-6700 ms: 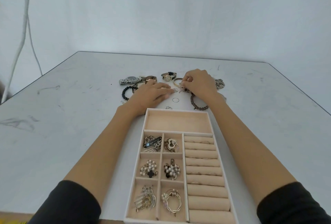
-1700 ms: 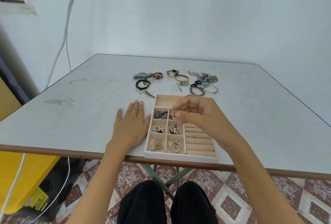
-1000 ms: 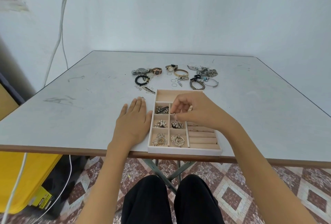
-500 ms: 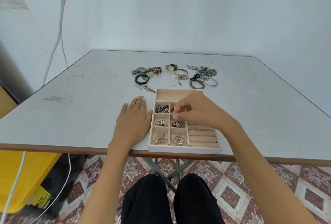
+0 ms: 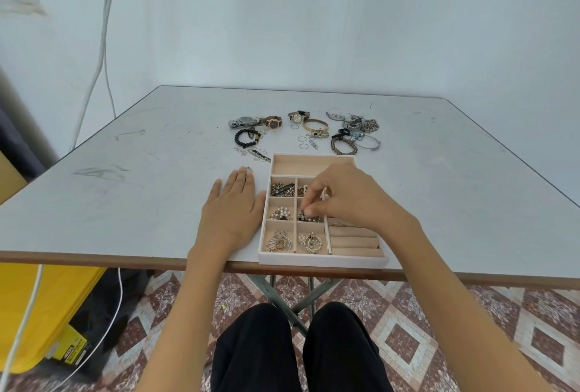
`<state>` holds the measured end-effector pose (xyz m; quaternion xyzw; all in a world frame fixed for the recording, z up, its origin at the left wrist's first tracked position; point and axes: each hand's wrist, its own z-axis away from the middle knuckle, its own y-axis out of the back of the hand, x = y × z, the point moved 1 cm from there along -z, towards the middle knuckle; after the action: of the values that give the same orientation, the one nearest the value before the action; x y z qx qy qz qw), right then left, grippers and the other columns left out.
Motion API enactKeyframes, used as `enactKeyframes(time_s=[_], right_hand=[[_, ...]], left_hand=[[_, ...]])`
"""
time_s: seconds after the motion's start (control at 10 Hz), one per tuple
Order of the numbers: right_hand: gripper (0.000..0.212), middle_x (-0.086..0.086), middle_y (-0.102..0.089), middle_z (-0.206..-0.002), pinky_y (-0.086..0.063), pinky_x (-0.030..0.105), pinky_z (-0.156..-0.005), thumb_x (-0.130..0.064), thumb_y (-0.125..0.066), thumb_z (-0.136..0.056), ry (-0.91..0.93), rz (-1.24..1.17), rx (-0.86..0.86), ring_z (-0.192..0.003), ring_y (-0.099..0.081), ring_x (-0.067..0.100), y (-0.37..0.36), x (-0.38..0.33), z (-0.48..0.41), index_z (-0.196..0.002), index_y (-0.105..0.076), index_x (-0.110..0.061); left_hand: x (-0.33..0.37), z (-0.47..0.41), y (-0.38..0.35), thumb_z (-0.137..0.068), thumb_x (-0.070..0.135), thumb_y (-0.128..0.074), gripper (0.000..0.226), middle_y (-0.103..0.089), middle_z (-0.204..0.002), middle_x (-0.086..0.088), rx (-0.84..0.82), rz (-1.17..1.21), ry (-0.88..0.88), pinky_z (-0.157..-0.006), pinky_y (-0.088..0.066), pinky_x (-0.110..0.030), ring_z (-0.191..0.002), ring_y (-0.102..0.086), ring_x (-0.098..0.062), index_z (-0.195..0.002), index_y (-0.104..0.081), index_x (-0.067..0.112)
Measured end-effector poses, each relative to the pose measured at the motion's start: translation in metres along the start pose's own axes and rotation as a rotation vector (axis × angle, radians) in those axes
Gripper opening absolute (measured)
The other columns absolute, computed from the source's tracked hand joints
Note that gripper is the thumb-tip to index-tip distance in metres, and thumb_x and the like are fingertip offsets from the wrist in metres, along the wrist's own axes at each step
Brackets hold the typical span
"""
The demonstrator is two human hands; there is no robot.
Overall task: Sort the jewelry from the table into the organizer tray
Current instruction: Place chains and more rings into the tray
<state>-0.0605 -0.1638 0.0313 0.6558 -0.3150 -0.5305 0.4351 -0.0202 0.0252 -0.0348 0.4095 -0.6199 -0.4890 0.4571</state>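
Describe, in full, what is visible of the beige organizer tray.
The beige organizer tray is a shallow rectangular box, pale outside, with soft-looking lining. It lies flat at the near edge of the grey table. Its far end is one wide empty compartment; six small squares on the left hold jewelry; padded rolls fill the right. The right hand is over it, fingers pinching a small jewelry piece in a middle square. The left hand lies flat beside its left wall.

Black trousers — plain, bare forearms
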Motion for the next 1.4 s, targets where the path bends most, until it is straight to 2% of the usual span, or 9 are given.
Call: enactKeyframes(time_s=[0.1, 0.3, 0.5, 0.7, 0.8, 1.1, 1.2, 1.3, 1.4], right_hand=[[0.005, -0.014, -0.066, -0.083, -0.032, 0.020, -0.057, -0.031, -0.075, -0.077, -0.004, 0.036, 0.038, -0.071, -0.041, -0.005, -0.0026, -0.0018, 0.0006, -0.082, -0.074, -0.031], [0.004, -0.016, -0.065, -0.078, -0.036, 0.024, -0.060, -0.030, -0.076, -0.076, -0.004, 0.026, 0.034, -0.065, -0.042, -0.003, 0.0001, -0.0004, 0.0052, -0.080, -0.074, -0.033], [0.010, -0.013, -0.068, -0.084, -0.033, 0.019, -0.055, -0.027, -0.074, -0.078, -0.022, 0.042, 0.025, -0.062, -0.042, -0.004, -0.0007, -0.0011, 0.0074, -0.086, -0.075, -0.033], [0.005, -0.014, -0.067, -0.082, -0.040, 0.024, -0.061, -0.026, -0.074, -0.077, -0.017, 0.076, 0.042, -0.072, -0.048, 0.001, 0.0020, -0.0037, 0.0096, -0.080, -0.074, -0.029], [0.005, -0.014, -0.067, -0.080, -0.034, 0.019, -0.053, -0.025, -0.073, -0.078, -0.014, 0.110, 0.022, -0.068, -0.049, 0.001, -0.0002, -0.0052, 0.0098, -0.080, -0.075, -0.029], [0.009, -0.014, -0.067, -0.082, -0.029, 0.017, -0.053, -0.023, -0.071, -0.079, 0.021, 0.123, 0.010, -0.070, -0.046, -0.001, 0.0014, -0.0077, 0.0091, -0.085, -0.075, -0.030], [0.012, -0.014, -0.068, -0.085, -0.034, 0.017, -0.057, -0.024, -0.072, -0.079, 0.021, 0.116, -0.007, -0.075, -0.048, 0.000, 0.0034, -0.0063, 0.0082, -0.088, -0.074, -0.031], [0.016, -0.016, -0.069, -0.087, -0.033, 0.017, -0.057, -0.022, -0.072, -0.080, 0.004, 0.097, 0.035, -0.064, -0.044, -0.006, 0.0056, -0.0040, 0.0069, -0.090, -0.074, -0.035], [0.018, -0.018, -0.068, -0.086, -0.030, 0.016, -0.055, -0.020, -0.071, -0.081, 0.000, 0.102, 0.040, -0.063, -0.042, -0.006, 0.0052, -0.0042, 0.0068, -0.090, -0.074, -0.035]], left_hand=[[-0.0007, -0.0001, -0.0006, -0.102, 0.039, -0.012, 0.058, -0.004, -0.161, -0.002, 0.001, 0.000, 0.002, -0.120, -0.001, -0.035, -0.147, -0.001, -0.013, -0.152, -0.005, 0.011], [-0.0007, -0.0013, -0.0010, -0.102, 0.039, -0.011, 0.058, -0.002, -0.161, -0.001, -0.007, -0.001, -0.001, -0.120, -0.001, -0.035, -0.147, 0.000, -0.012, -0.152, -0.004, 0.011], [-0.0011, -0.0003, -0.0008, -0.102, 0.039, -0.011, 0.058, -0.003, -0.161, -0.001, -0.007, -0.005, 0.002, -0.120, -0.001, -0.035, -0.147, 0.000, -0.013, -0.152, -0.005, 0.011], [-0.0012, -0.0011, -0.0011, -0.102, 0.039, -0.012, 0.058, -0.004, -0.161, -0.001, -0.003, -0.002, -0.003, -0.120, -0.001, -0.035, -0.148, -0.001, -0.013, -0.152, -0.005, 0.011], [-0.0012, -0.0009, -0.0012, -0.102, 0.038, -0.012, 0.058, -0.004, -0.161, -0.001, -0.004, -0.001, -0.001, -0.120, -0.001, -0.035, -0.147, -0.001, -0.013, -0.152, -0.006, 0.011], [-0.0001, -0.0011, -0.0008, -0.102, 0.038, -0.012, 0.058, -0.004, -0.161, -0.002, -0.001, -0.005, -0.003, -0.120, -0.002, -0.036, -0.148, -0.001, -0.014, -0.152, -0.006, 0.010], [-0.0008, -0.0011, -0.0012, -0.102, 0.038, -0.012, 0.058, -0.004, -0.161, -0.002, -0.004, -0.005, 0.002, -0.120, -0.001, -0.036, -0.148, -0.001, -0.013, -0.152, -0.006, 0.010], [-0.0012, -0.0017, -0.0017, -0.102, 0.038, -0.012, 0.058, -0.004, -0.161, -0.002, -0.002, -0.011, 0.000, -0.120, -0.002, -0.036, -0.148, -0.001, -0.013, -0.152, -0.006, 0.010], [-0.0009, -0.0022, -0.0017, -0.102, 0.038, -0.012, 0.058, -0.004, -0.161, -0.002, -0.001, -0.011, -0.001, -0.120, -0.002, -0.035, -0.148, -0.001, -0.013, -0.152, -0.006, 0.011]])
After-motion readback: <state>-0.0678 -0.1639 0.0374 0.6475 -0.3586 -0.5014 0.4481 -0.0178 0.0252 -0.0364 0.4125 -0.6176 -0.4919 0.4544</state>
